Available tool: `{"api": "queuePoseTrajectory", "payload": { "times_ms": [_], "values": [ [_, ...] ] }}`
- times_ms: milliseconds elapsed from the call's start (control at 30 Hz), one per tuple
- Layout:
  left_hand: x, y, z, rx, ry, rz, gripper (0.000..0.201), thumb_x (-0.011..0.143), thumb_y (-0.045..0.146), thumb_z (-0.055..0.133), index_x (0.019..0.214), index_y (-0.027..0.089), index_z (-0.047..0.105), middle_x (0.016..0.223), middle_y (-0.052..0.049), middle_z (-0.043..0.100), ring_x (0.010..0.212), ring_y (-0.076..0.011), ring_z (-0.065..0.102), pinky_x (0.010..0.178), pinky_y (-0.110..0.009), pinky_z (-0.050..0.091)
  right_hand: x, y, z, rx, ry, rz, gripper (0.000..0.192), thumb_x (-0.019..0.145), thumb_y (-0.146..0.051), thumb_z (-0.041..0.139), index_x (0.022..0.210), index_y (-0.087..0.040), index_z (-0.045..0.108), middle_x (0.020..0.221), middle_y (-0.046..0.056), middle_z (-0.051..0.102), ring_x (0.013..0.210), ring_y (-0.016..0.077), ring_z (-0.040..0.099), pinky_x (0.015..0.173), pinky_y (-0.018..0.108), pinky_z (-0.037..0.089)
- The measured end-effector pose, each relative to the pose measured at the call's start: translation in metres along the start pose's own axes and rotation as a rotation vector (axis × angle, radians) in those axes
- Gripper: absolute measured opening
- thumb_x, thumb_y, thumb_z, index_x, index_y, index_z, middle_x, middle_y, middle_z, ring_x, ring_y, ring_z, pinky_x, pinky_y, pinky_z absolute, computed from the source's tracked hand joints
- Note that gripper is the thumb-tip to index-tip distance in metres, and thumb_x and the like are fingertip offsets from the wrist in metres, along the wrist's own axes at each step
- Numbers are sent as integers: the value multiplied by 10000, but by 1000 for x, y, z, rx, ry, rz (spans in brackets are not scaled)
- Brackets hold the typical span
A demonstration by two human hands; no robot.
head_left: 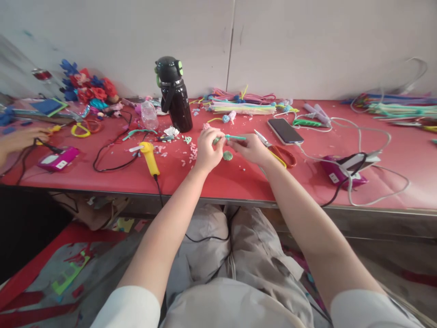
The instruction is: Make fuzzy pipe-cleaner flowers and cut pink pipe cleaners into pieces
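My left hand [209, 149] is closed in a pinch near the table's middle, gripping one end of a teal pipe cleaner [236, 137]. Fingers of my right hand [253, 149] are closed on its other end. The stem runs level between both hands. Just below it on the table lies a small green fuzzy ball [227, 156]. Pink cut bits [194, 151] are scattered left of my left hand. Close to my right hand rest scissors [287, 156] with red and yellow handles. A yellow hot glue gun [149, 159] lies further left.
A black bottle [178, 105] stands behind my left hand. Pipe cleaner bundles [242, 107] lie along the wall. A phone [285, 131] and a purple box [344, 173] with cables are on the right. Another person's hand [25, 139] is at the far left, near another purple box [58, 159].
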State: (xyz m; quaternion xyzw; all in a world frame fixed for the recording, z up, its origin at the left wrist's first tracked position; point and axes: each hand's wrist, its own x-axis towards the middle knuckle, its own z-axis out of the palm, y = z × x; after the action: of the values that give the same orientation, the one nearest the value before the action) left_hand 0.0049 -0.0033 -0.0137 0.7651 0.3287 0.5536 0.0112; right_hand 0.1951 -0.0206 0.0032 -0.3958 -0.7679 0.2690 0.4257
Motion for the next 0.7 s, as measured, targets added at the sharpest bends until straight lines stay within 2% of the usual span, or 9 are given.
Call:
{"api": "queuePoseTrajectory", "payload": {
  "times_ms": [133,300,467,600,700],
  "values": [
    [-1,-3,-1,164,-45,-38,180,1019,282,547,856,227,603,955,-68,705,969,-242,628,912,-426,499,-3,1,8,-82,-68,-1,360,962,-454,574,891,-142,740,587,-45,400,569,109,319,566,286,301],
    [-2,6,-4,342,-178,-67,123,969,210,599,857,228,646,1007,-64,719,1060,-290,617,902,-461,455,-7,-2,11,-253,-66,-110,322,989,-378,537,774,-174,663,612,-18,491,586,126,418,607,291,322],
    [0,16,-9,361,-307,-62,149,930,139,586,884,232,693,1036,-68,741,1113,-312,619,926,-490,423,-9,-8,7,-418,95,-169,260,971,-345,581,811,-190,713,740,51,640,678,177,525,680,320,373],
    [1,17,-10,317,-343,-44,225,863,56,563,877,233,702,1040,-55,762,1109,-297,626,935,-476,431,-6,-6,1,-326,214,-144,215,939,-383,656,881,-196,747,835,73,697,735,197,573,716,326,427],
    [2,15,-10,229,-299,-48,196,903,83,558,872,234,680,1040,-41,763,1082,-260,637,946,-436,461,-2,1,-4,-208,230,-114,218,908,-393,681,874,-191,754,833,68,709,757,203,595,726,331,443]
  ]
}}
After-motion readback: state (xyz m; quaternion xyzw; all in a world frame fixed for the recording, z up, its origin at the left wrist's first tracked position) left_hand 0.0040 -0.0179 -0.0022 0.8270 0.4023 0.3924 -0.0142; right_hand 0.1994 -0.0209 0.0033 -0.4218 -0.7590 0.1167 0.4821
